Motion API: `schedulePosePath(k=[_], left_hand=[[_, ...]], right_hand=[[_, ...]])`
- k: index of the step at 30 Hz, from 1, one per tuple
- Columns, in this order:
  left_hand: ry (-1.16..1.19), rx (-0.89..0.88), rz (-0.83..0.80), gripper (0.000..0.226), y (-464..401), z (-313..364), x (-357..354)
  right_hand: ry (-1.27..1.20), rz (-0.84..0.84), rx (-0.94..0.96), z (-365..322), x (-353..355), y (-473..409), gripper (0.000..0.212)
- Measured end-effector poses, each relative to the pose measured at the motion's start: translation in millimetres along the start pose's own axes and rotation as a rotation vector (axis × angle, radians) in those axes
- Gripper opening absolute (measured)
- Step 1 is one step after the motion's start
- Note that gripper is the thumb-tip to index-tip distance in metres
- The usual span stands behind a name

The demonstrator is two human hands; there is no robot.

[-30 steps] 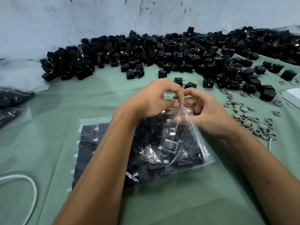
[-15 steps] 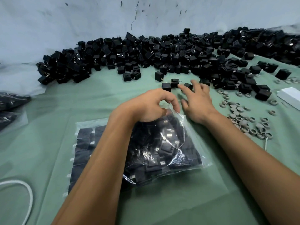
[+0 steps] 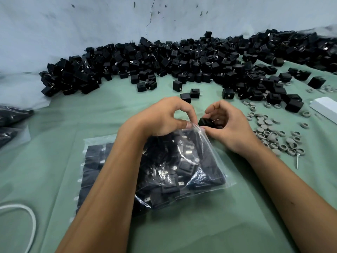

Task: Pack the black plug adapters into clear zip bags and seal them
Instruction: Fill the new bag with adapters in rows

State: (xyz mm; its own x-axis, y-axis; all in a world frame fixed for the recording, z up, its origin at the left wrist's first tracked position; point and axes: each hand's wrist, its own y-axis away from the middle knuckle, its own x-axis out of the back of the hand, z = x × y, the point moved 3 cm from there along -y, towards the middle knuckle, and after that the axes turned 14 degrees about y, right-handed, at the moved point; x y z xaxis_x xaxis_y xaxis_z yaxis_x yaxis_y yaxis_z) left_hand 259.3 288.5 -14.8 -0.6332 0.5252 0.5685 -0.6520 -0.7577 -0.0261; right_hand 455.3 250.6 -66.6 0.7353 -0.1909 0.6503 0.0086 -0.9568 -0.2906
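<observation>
2 hands work at the bag [image 3: 182, 172] mouth, near the table [image 3: 237, 225] middle. Left hand [image 3: 164, 118] pinches the bag's top edge; right hand [image 3: 228, 125] holds 1 adapter [image 3: 205, 122] at the opening, fingers curled round it. Step: still filling, bag looks nearly full, not sealed. Next: drop the adapter in, then press the zip shut along its length. Loose pile [image 3: 164, 57] lies behind. No readable writing or brand.
</observation>
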Motion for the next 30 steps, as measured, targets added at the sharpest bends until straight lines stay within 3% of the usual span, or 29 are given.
schedulePosePath(k=[9,12,20,30], left_hand=[[-0.017,-0.106,0.077,0.012,1,14,4],[0.029,-0.075,0.074,0.013,3,11,2],[0.056,-0.054,0.076,0.013,4,13,2],[0.043,-0.044,0.090,0.012,3,13,1]], right_hand=[[-0.294,-0.237,0.215,-19,-7,2,0.072],[-0.352,-0.292,0.212,-19,-9,2,0.072],[-0.138,-0.161,0.189,-22,-2,3,0.044],[-0.208,-0.153,0.108,-21,-11,4,0.048]])
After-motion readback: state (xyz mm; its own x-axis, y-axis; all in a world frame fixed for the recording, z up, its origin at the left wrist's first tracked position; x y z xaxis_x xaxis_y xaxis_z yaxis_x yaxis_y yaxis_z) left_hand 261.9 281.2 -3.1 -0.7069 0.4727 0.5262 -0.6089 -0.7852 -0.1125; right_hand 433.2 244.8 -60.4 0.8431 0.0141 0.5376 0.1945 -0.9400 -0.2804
